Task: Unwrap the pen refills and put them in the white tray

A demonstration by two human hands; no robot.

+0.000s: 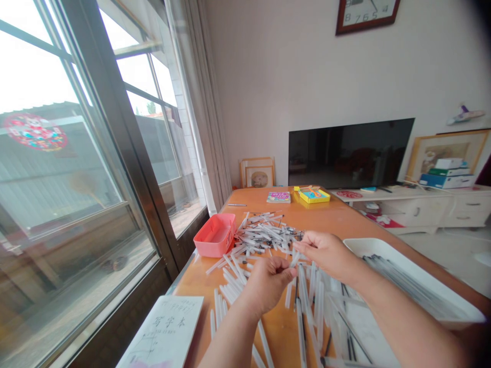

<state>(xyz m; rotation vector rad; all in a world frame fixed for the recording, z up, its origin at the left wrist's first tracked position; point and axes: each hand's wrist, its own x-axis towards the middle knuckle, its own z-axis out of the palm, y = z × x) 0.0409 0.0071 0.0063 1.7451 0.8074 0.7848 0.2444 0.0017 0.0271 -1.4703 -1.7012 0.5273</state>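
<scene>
My left hand [268, 283] is closed in a pinch around the lower end of a translucent white pen barrel [295, 258]. At its upper end, the fingers of my right hand [320, 250] are pinched together; a small dark piece shows just beyond them, too small to name. Behind my hands lies a jumbled heap of pen parts [264, 232], white with black bits. Loose translucent barrels [230, 286] spread left of my left wrist. More barrels and thin black refills [301, 327] lie below and between my forearms.
A red plastic box [215, 249] stands left of the heap. On the right, a white tray [441, 306] holds dark-tipped pens. A writing booklet [163, 332] lies front left. Farther back are a pen [237, 205], a small purple book [279, 197] and a yellow box [313, 196].
</scene>
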